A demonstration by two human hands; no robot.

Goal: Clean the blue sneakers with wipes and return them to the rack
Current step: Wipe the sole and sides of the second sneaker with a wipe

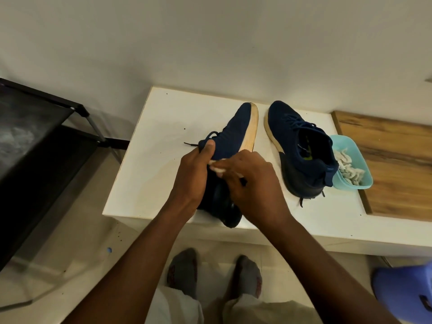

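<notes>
A blue sneaker [236,134] lies tipped on its side on the white table [154,141], its pale sole facing right. My left hand [194,174] grips it at the laces and tongue, thumb on top. My right hand [252,181] pinches a white wipe [216,168] against the sneaker's side near the collar. The second blue sneaker [301,148] stands upright to the right, toe pointing away, untouched. Its heel touches a light blue tub [364,181] holding several crumpled wipes [348,169].
A black shoe rack [35,127] with metal legs stands at the left, below table height. A wooden board [392,160] lies on the table's right end. My socked feet [215,274] are on the tiled floor. A blue plastic object [406,293] sits at bottom right.
</notes>
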